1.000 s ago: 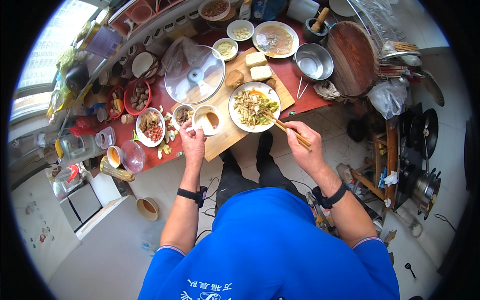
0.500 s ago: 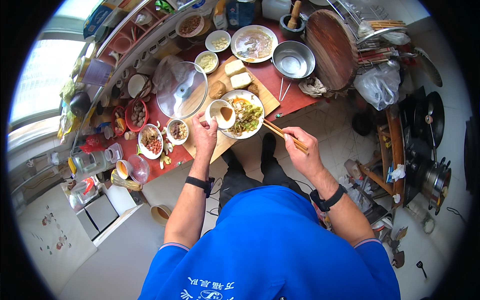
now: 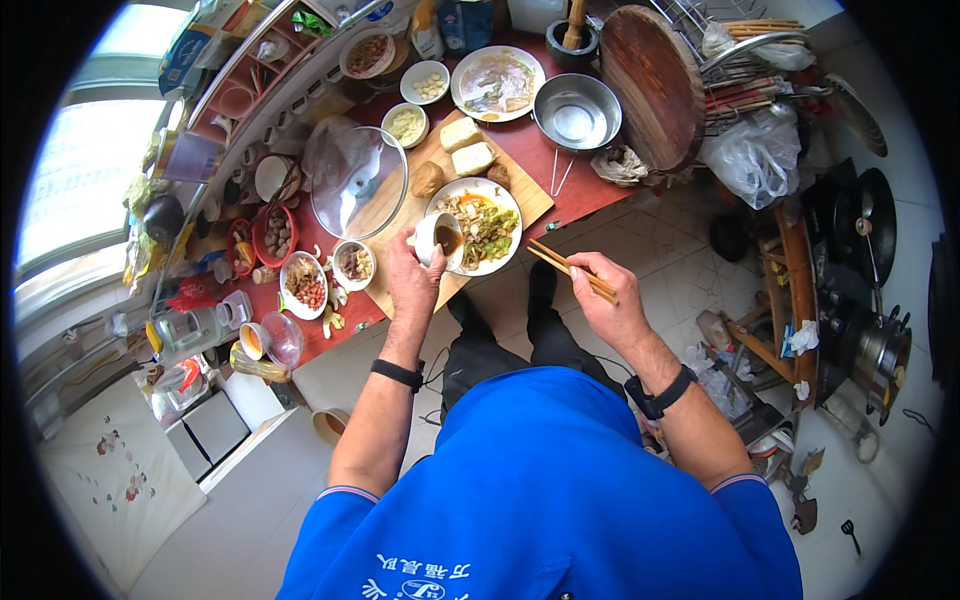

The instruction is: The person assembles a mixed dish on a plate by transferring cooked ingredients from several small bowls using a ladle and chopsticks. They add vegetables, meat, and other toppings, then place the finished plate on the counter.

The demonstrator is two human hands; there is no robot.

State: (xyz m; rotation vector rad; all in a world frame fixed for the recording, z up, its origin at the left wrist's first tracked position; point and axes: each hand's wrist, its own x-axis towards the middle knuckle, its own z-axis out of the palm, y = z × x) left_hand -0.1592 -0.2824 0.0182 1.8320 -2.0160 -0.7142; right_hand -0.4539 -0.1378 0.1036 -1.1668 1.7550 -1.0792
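Observation:
My left hand grips a small white bowl with dark brown sauce inside. The bowl is tilted to the right over the rim of a white plate of chopped green vegetables and other bits. In my right hand is a pair of wooden chopsticks, their tips just right of the plate and apart from the food. The plate rests on a wooden cutting board. Behind it on the board lie two pale blocks and two brown roundish pieces, one of them at the left.
A glass lid lies left of the board. Bowls of nuts and dried pieces stand nearer. At the back are a metal pan, a plate with residue and a round wooden board. Shelving with a plastic bag is at the right.
My left hand has tipped the sauce bowl further toward the plate. The chopsticks' tips remain beside the plate's right edge, and the whole view has shifted slightly.

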